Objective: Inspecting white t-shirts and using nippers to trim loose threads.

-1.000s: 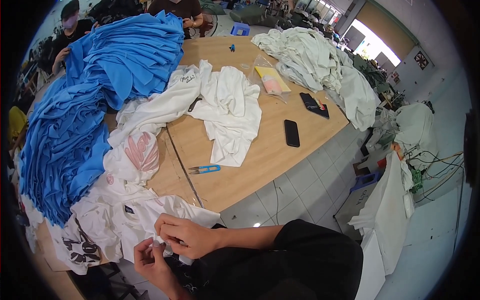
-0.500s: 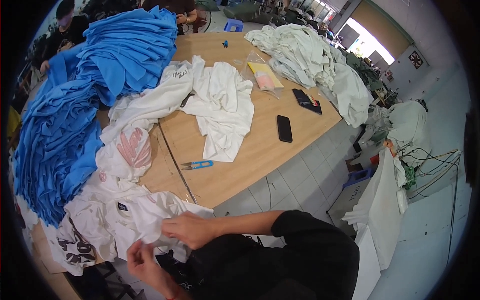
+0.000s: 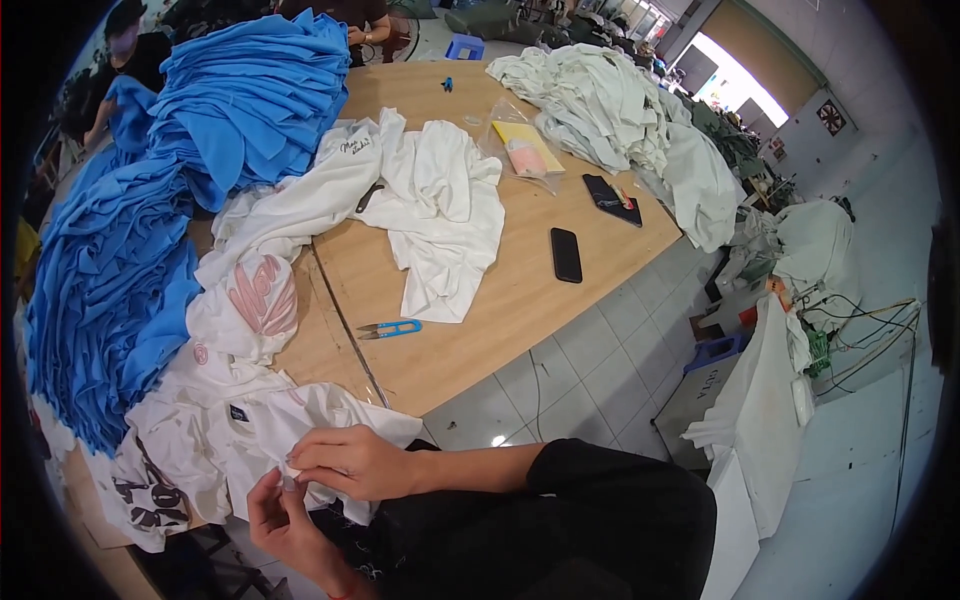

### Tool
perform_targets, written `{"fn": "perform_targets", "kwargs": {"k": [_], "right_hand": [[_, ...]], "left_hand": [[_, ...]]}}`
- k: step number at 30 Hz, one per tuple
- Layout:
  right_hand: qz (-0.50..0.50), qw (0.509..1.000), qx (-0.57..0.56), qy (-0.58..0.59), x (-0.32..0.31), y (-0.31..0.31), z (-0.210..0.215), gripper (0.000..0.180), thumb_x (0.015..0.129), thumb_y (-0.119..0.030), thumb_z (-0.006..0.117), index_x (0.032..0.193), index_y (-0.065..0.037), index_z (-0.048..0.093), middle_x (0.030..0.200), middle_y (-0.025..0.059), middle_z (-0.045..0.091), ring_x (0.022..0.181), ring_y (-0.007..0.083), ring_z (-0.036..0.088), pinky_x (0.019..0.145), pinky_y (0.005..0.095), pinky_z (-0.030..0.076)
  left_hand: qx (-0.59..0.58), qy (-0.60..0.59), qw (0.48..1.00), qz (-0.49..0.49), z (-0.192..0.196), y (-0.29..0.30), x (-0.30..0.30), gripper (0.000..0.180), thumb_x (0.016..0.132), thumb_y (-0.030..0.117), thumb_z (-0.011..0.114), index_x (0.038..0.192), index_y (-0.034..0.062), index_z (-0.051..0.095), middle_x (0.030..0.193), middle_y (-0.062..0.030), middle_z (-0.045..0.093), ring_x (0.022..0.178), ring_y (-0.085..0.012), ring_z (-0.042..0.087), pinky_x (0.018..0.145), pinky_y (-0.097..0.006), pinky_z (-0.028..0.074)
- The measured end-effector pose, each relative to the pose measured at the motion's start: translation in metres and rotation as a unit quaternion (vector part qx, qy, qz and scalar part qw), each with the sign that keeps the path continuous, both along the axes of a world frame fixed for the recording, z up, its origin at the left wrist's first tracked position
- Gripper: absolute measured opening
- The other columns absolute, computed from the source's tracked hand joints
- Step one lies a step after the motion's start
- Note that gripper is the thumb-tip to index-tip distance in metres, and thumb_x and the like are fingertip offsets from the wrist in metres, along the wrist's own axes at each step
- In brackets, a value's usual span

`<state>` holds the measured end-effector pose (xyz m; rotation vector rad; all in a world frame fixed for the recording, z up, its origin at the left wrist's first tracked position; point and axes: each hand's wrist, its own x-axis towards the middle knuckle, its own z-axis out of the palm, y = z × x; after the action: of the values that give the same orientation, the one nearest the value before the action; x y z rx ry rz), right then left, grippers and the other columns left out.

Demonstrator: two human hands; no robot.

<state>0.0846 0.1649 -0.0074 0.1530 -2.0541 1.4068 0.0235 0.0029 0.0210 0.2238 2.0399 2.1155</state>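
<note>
A white shirt (image 3: 225, 455) with a small dark neck label lies over the near left edge of the table and hangs toward me. At its near edge my left hand (image 3: 285, 520) has thumb and fingers pinched together on a bit of the white cloth. Fingertips of my right hand (image 3: 355, 462) meet it there, closed on the same bit of cloth. Exactly what lies between the fingertips is too small to make out. Beyond the shirt, blue-handled thread snips (image 3: 392, 329) rest on the wooden table (image 3: 440, 375).
A tall heap of blue cloth (image 3: 250, 100) fills the left side. More white garments (image 3: 445, 220) lie mid-table, one with pink embroidery. A black phone (image 3: 566, 255), a dark notebook (image 3: 612, 200), a plastic packet (image 3: 525, 150) and a pale cloth pile (image 3: 600, 105) lie farther right. Two people are across the table.
My right hand has moved left and down, so its fingertips now meet those of my left hand. Across the table, a person's hand has shifted at the blue cloth.
</note>
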Motion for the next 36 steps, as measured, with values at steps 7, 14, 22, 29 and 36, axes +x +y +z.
{"fn": "perform_targets", "kwargs": {"k": [7,14,22,29,36], "right_hand": [[0.029,0.998,0.022,-0.058,0.003,0.007,0.009,0.015,0.097,0.0,0.075,0.111,0.001,0.071,0.114,0.0118,0.068,0.089,0.0332,0.073,0.077,0.04,0.059],[0.014,0.992,0.056,-0.109,0.01,0.003,0.009,0.007,0.098,-0.003,0.073,0.102,0.0,0.069,0.103,0.0139,0.064,0.088,0.0379,0.07,0.077,0.0452,0.057],[0.047,0.989,0.02,-0.135,0.01,0.009,0.019,0.009,0.102,-0.003,0.072,0.106,0.001,0.065,0.103,0.0148,0.062,0.088,0.0386,0.068,0.076,0.0447,0.055],[0.045,0.987,0.03,-0.151,0.008,0.001,0.021,0.008,0.102,0.0,0.068,0.106,0.002,0.061,0.102,0.0182,0.059,0.095,0.0435,0.064,0.078,0.047,0.054],[0.067,0.957,-0.186,-0.211,0.01,0.013,0.009,0.006,0.105,0.005,0.058,0.105,-0.001,0.06,0.101,0.0088,0.058,0.088,0.0177,0.062,0.077,0.0319,0.052]], "left_hand": [[-0.094,0.034,0.995,0.005,-0.004,-0.008,0.004,0.017,0.101,-0.007,0.074,0.117,-0.0073,0.073,0.104,-0.0112,0.079,0.091,-0.0125,0.072,0.084,-0.026,0.057],[-0.224,0.158,0.962,0.004,-0.011,-0.013,-0.003,0.014,0.092,-0.01,0.074,0.105,-0.0056,0.073,0.097,-0.011,0.074,0.087,-0.0207,0.069,0.082,-0.033,0.054],[-0.202,0.23,0.952,-0.007,-0.007,-0.012,-0.005,0.016,0.089,-0.011,0.073,0.104,-0.0034,0.072,0.107,-0.013,0.068,0.097,-0.0283,0.067,0.086,-0.038,0.053],[-0.202,0.226,0.953,0.015,-0.014,-0.02,0.001,0.02,0.093,-0.012,0.071,0.111,-0.0033,0.073,0.121,-0.0149,0.068,0.117,-0.0282,0.066,0.102,-0.037,0.052],[-0.065,0.161,0.985,-0.024,-0.022,0.005,-0.004,0.018,0.09,-0.011,0.072,0.106,-0.0025,0.073,0.142,-0.0211,0.068,0.119,-0.0269,0.073,0.08,-0.03,0.063]]}}
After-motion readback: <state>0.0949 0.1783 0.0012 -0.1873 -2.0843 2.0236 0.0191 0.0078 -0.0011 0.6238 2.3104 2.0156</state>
